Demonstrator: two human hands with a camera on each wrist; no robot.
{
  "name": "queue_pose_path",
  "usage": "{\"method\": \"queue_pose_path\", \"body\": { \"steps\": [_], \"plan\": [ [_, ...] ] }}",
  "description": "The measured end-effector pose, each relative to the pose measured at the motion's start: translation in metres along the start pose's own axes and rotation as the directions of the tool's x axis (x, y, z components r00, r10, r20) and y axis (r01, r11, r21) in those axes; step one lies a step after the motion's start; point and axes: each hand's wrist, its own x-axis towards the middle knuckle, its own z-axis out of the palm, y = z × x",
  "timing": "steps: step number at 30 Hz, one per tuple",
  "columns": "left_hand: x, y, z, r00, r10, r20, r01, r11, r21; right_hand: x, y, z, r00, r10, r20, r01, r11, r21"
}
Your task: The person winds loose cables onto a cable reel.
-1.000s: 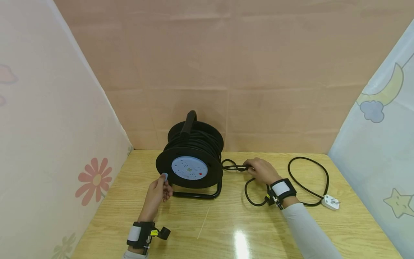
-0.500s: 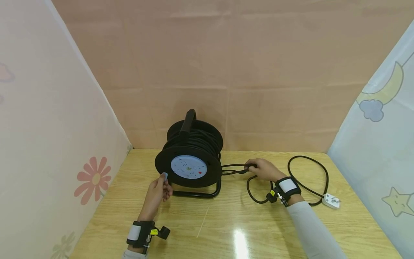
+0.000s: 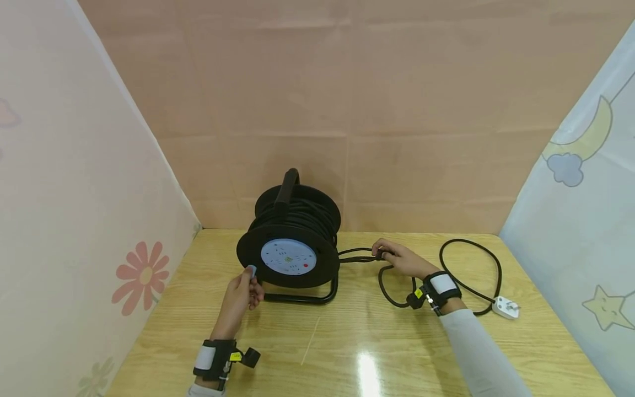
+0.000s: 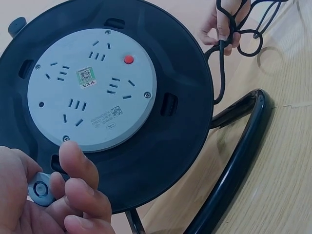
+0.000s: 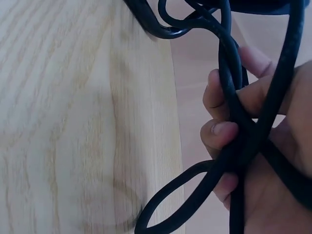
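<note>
A black cable reel [image 3: 324, 267] stands on a tubular frame, its front disc carrying a pale socket panel [image 4: 92, 122] with a red button. At the disc's lower left edge, my left hand [image 3: 238, 295] pinches a small grey knob [image 4: 41, 189] between thumb and fingers. To the right of the reel, my right hand [image 3: 404, 260] grips several strands of black cable [image 5: 234, 97], its fingers curled round them in the right wrist view. Those strands run from the reel's right side into that hand. Part of the cable is hidden by the palm.
A cable loop [image 3: 498, 264] ends in a white plug [image 3: 506, 307] on the table's right side. Reel and cable rest on a wooden table [image 3: 347, 342]. A brown backdrop [image 3: 421, 165] rises behind, with patterned panels at both sides.
My right hand has shifted slightly, and the cable strands between it and the reel are straighter than a second ago, when a small loop showed there. The left hand stays on the knob.
</note>
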Motion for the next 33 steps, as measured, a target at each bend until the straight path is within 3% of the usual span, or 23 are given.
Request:
{"method": "queue_pose_path", "body": {
  "steps": [11, 19, 22, 25, 33],
  "plan": [
    [-0.001, 0.003, -0.002, 1.000, -0.004, 0.010, 0.004, 1.000, -0.016, 0.004, 0.000, 0.008, 0.999, 0.053, -0.011, -0.053, 0.994, -0.092],
    [-0.002, 0.003, -0.001, 1.000, 0.006, 0.008, -0.006, 1.000, -0.007, 0.004, 0.003, 0.013, 0.992, -0.032, -0.122, 0.005, 0.976, -0.220],
    [-0.002, 0.003, -0.001, 1.000, 0.007, 0.007, -0.007, 1.000, -0.007, 0.002, 0.007, 0.016, 0.976, -0.109, -0.191, 0.053, 0.958, -0.280],
    [-0.001, 0.002, -0.001, 1.000, 0.007, 0.010, -0.007, 1.000, -0.006, 0.002, 0.013, 0.018, 0.946, -0.202, -0.251, 0.101, 0.926, -0.365],
    [-0.001, 0.002, -0.001, 1.000, 0.005, 0.013, -0.005, 1.000, -0.010, 0.005, 0.016, 0.019, 0.867, -0.414, -0.278, 0.211, 0.810, -0.548]
  ]
}}
